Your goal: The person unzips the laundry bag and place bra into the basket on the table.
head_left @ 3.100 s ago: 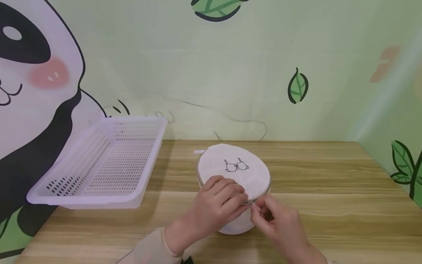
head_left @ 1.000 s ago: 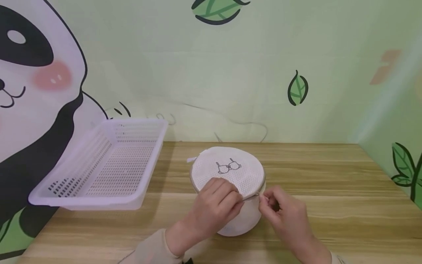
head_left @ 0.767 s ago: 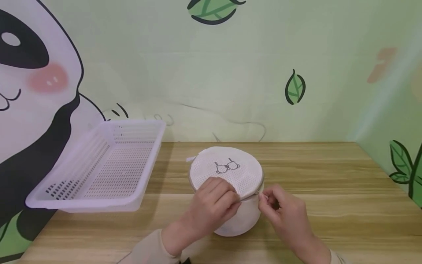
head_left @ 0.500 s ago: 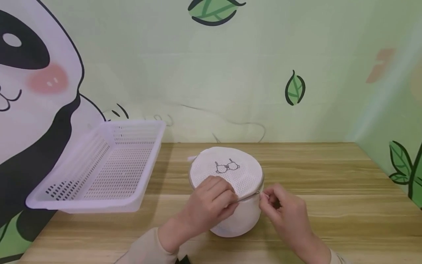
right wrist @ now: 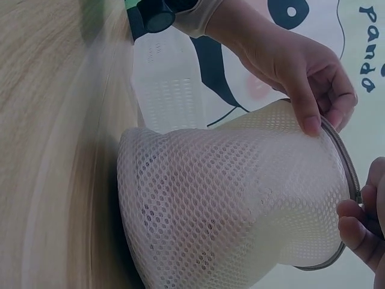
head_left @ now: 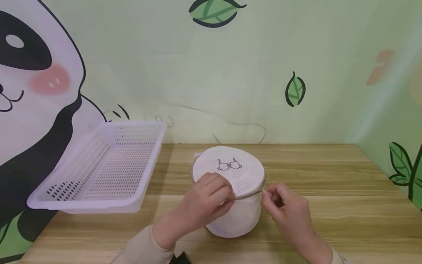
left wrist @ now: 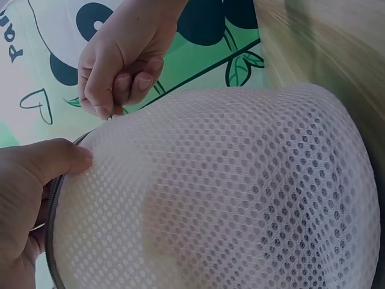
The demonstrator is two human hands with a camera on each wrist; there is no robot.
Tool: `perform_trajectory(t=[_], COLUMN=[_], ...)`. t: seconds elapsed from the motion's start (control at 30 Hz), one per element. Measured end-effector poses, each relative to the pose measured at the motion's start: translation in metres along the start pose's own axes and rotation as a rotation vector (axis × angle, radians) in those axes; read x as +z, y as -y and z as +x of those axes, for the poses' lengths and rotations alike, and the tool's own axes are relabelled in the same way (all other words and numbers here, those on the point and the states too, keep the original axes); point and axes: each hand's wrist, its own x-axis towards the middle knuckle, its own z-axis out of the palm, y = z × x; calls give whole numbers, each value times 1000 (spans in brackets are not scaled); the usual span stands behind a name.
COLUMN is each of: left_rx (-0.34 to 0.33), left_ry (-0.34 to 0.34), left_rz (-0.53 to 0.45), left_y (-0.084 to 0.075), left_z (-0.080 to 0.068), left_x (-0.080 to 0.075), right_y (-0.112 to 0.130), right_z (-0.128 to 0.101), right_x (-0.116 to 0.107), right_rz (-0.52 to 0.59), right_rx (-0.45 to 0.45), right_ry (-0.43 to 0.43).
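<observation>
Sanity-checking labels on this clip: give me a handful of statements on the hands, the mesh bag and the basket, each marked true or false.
1. The right hand pinches the zipper pull at the rim of the mesh laundry bag. True.
2. The left hand rests inside the white basket. False: it grips the near edge of the bag's top, apart from the basket.
3. The bag stands on the wooden table with its round top facing up. True.
4. The white basket holds folded clothes. False: nothing shows inside it.
5. The bag's top bears a printed panda face. False: it shows a small bra outline; the panda is on the wall.
</observation>
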Motion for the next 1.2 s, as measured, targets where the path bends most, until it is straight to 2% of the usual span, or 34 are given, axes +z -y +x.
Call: perform_trajectory(t=[0.33, 0.67, 0.83, 1.03, 1.2], left_rx=[-30, -89, -100, -99, -103], left_ry=[49, -28, -36, 3, 45], left_rz=[21, 77, 103, 108, 130], left_y=[2, -12, -14, -11, -8], left_z=[1, 6, 5, 3, 1], left_x=[-6, -1, 1, 2, -2], right_y=[0, 4, 4, 0, 1], right_z=[0, 1, -1, -5, -6], right_x=[1, 4, 4, 1, 1], right_rz=[-5, 31, 62, 42, 3], right_rx=[-27, -46, -47, -36, -64], right_ry=[-21, -10, 8, 53, 72])
